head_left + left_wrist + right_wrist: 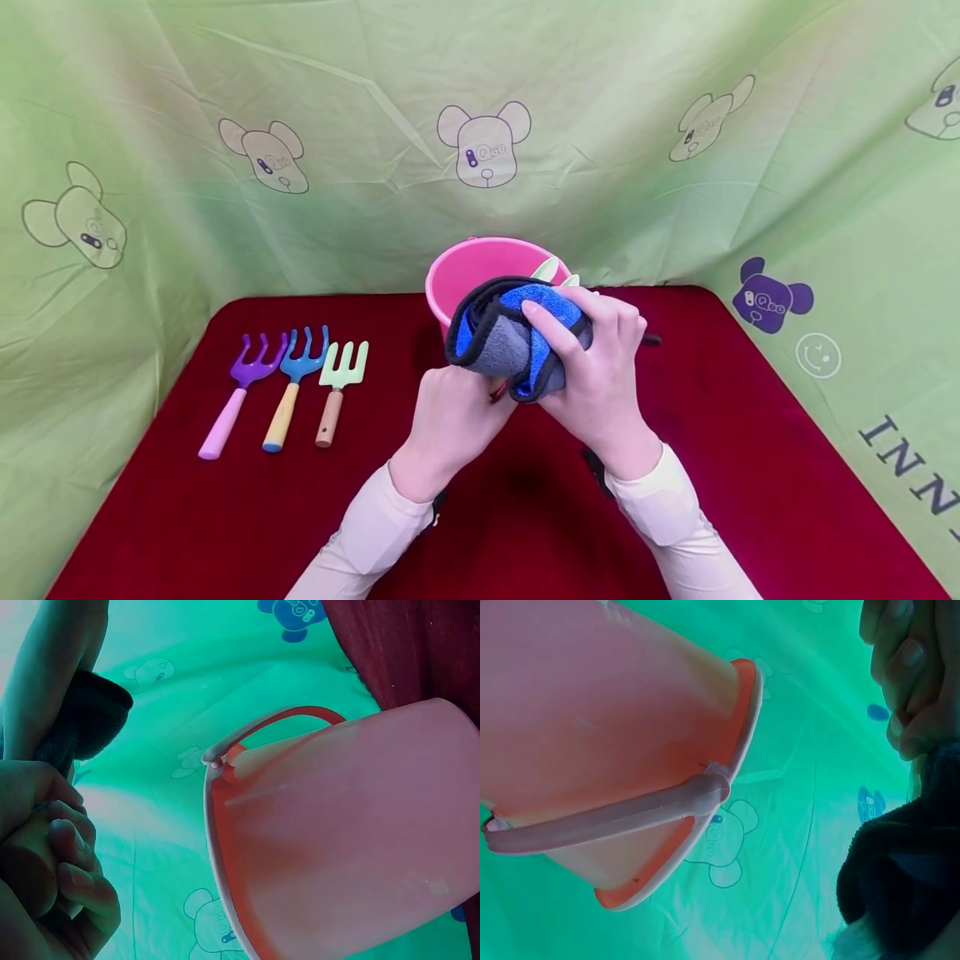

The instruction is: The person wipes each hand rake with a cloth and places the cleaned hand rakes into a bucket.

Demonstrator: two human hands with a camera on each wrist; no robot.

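Matte red tabletop — fuzzy blue-grey cloth, folded, in right hand.

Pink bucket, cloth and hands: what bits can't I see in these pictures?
- Inside bottom of the pink bucket: head view; the cloth and near wall block it.
- Bucket's base: left wrist view; cut off by the right edge.
- Pale green tips: head view; cloth and right hand hide what they join.
- Rounded thing in the left hand: left wrist view; fingers cover part.
- Black thing: head view; too small to name.
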